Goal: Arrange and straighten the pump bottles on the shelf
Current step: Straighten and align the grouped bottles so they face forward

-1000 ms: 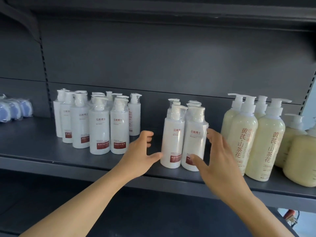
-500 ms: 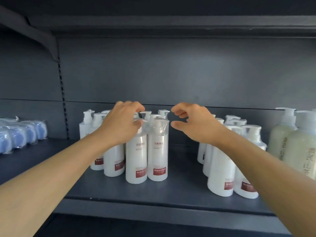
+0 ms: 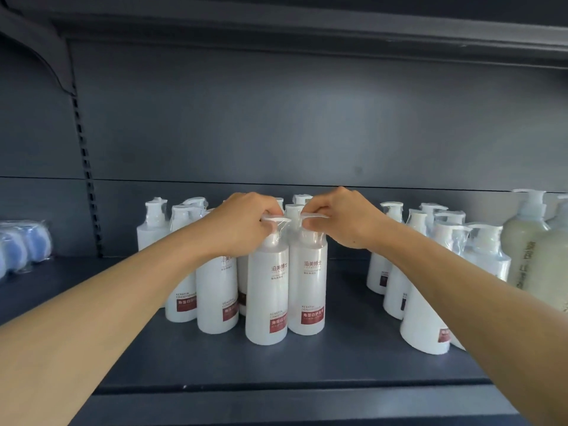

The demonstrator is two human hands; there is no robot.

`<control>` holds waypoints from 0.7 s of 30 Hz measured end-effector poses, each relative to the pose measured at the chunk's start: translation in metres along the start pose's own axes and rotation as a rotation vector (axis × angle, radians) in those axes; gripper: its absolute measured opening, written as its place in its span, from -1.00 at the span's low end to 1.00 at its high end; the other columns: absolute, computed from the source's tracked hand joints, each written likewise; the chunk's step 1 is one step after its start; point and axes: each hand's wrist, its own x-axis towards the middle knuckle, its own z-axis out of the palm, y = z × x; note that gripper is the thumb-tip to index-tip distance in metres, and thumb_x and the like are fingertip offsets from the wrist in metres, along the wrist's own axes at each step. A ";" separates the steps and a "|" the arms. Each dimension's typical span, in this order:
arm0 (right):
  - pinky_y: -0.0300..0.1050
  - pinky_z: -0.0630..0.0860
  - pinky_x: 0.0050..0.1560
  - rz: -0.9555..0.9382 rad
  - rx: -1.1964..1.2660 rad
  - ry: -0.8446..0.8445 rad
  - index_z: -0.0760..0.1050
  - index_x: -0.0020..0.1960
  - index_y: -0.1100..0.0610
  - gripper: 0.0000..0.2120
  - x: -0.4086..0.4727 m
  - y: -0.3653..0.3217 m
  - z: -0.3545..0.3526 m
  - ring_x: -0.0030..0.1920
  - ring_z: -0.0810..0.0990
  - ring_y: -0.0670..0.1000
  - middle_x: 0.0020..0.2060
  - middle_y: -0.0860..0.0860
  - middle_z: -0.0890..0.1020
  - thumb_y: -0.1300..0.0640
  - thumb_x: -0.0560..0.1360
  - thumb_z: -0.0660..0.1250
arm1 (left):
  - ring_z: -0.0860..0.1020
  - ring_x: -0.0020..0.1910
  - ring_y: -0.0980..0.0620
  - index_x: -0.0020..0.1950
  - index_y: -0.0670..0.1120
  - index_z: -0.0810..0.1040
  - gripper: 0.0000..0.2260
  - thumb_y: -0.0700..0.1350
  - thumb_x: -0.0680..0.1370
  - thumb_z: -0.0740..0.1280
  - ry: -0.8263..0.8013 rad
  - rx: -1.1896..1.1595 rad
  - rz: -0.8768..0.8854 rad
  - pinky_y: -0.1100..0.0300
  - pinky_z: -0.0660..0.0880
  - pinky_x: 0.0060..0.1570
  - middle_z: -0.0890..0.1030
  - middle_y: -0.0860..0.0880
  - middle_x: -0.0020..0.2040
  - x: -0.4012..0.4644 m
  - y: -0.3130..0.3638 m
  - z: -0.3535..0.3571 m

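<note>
**Two front bottles in hand, most of the shelf still to sort**

I have both hands up on the pump heads of the front pair. My left hand (image 3: 246,222) has its fingers curled over the pump of the left front bottle (image 3: 266,290), pinching the nozzle; my right hand (image 3: 338,219) is pinched the same way on the pump of the right front bottle (image 3: 309,284). These two stand upright, touching each other, labels facing me, and they are my landmark for everything else.

As I judge it, the job is in its early-to-middle part. The pair looks squared up apart from the nozzles I am turning. Just to the left of the pair and slightly behind, a cluster of white bottles (image 3: 215,290) stands in loose rows, with pumps pointing different ways. Well to the right of the pair, another white group (image 3: 427,290) is staggered and not in line with it. Beyond that group stand cream-coloured bottles (image 3: 528,250), cut off by the frame edge. Those groups probably still need attention.

Room to move: bare shelf (image 3: 307,364) lies in front of the pair up to the front lip, and an open gap sits between the pair and the right group. Far left of the pair are blue wrapped packs (image 3: 27,244). My forearms pass close over bottles on both sides, so a careless pull back could tip one.
</note>
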 end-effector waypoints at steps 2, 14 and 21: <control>-0.23 0.38 -0.10 -0.023 -0.024 0.005 0.61 0.06 0.08 -0.83 0.001 0.001 0.000 -0.04 0.55 0.04 -0.02 0.05 0.64 0.07 0.51 0.33 | 0.56 -0.02 -0.03 0.09 0.01 0.58 -0.80 -0.19 0.57 0.22 -0.002 -0.014 0.005 0.06 0.50 0.01 0.63 0.01 0.03 0.001 -0.001 -0.001; -0.33 0.39 -0.39 -0.017 -0.061 -0.060 0.61 -0.05 0.19 -0.83 0.002 0.045 -0.039 -0.22 0.59 0.02 -0.14 0.05 0.67 0.14 0.52 0.28 | 0.45 -0.28 0.14 -0.05 0.01 0.61 -0.89 -0.14 0.54 0.30 -0.040 -0.019 0.064 0.31 0.36 -0.31 0.55 0.14 -0.23 0.030 0.033 0.011; -0.31 0.41 -0.32 -0.007 -0.183 -0.190 0.58 -0.01 0.11 -0.90 0.026 0.071 -0.059 -0.13 0.58 0.05 -0.14 -0.01 0.61 0.19 0.50 0.31 | 0.51 -0.13 0.06 -0.01 -0.03 0.61 -0.90 -0.16 0.51 0.34 -0.048 -0.011 0.075 0.31 0.39 -0.28 0.63 0.03 -0.09 0.072 0.064 0.032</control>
